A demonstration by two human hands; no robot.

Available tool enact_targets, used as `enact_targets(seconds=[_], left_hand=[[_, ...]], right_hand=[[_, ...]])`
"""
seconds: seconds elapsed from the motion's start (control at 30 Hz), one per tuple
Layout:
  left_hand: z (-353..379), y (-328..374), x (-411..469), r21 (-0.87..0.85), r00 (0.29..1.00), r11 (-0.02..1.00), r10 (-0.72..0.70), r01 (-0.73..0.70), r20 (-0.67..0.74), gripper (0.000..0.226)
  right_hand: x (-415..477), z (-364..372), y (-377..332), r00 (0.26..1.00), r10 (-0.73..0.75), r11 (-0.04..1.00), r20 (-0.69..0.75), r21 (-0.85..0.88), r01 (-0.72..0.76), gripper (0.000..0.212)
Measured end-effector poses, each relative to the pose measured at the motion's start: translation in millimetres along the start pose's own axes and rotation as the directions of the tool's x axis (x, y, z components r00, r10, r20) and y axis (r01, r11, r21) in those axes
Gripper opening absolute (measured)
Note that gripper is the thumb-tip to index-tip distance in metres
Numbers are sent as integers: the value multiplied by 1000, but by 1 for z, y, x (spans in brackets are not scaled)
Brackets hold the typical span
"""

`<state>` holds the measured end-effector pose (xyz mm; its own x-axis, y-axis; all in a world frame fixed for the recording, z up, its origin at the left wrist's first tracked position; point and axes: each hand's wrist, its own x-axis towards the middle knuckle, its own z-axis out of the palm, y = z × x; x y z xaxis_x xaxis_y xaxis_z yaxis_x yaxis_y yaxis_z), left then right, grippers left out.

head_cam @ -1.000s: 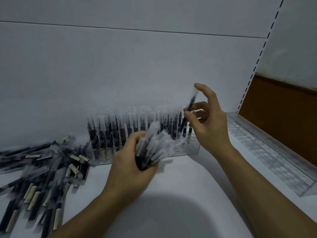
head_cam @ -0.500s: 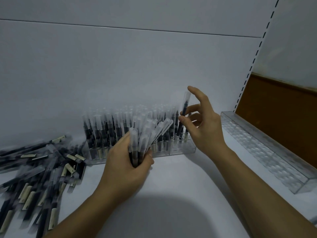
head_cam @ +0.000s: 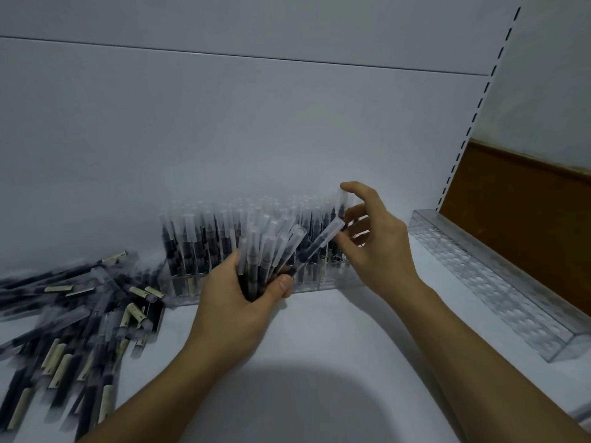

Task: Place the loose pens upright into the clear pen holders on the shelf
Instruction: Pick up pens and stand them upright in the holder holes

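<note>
Left hand [head_cam: 236, 302]: fingers curled round a fanned bundle of black pens with frosted clear caps [head_cam: 271, 247], held just before the clear plastic pen holder [head_cam: 319, 282], which stands on the white shelf [head_cam: 319, 346] packed with upright pens. Right hand [head_cam: 380, 251]: fingers spread and loosely curved, index fingertip on the cap of an upright pen [head_cam: 341, 203] at the holder's right end. Loose black pens [head_cam: 80, 314] lie heaped at left; a second clear holder [head_cam: 499, 282] at right.

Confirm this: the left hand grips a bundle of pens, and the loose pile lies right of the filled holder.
Not quite: the head view shows the pile left of the holder. The left hand does grip the bundle.
</note>
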<state>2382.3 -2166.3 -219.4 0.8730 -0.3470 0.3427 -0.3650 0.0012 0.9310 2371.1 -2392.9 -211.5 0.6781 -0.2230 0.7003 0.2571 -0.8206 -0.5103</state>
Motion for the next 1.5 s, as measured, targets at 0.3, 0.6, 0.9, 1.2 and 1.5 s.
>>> enact_targets(seconds=[0.3,0.6,0.9,1.2,1.5], left_hand=[[-3,-3,5,-98,999,995,-7,1,-53,14],[-5,-5,6,-172,998,985,-29,18,-61,14],[-5,-4,6,-65,998,997,26,-29,-48,13],[-7,-6,5,11,997,1000,-10,11,-80,12],[-3,-5,3,32,996,999,20,-17,-86,16]], right_hand=[[-4,4,-3,999,39,993,-29,-114,-42,66],[-8,4,-24,984,61,936,-167,351,2,24],[-14,16,-40,960,123,686,251,677,-265,17],[10,-21,-22,932,356,634,-70,750,-186,26],[9,-22,-12,924,265,895,-277,427,-129,48]])
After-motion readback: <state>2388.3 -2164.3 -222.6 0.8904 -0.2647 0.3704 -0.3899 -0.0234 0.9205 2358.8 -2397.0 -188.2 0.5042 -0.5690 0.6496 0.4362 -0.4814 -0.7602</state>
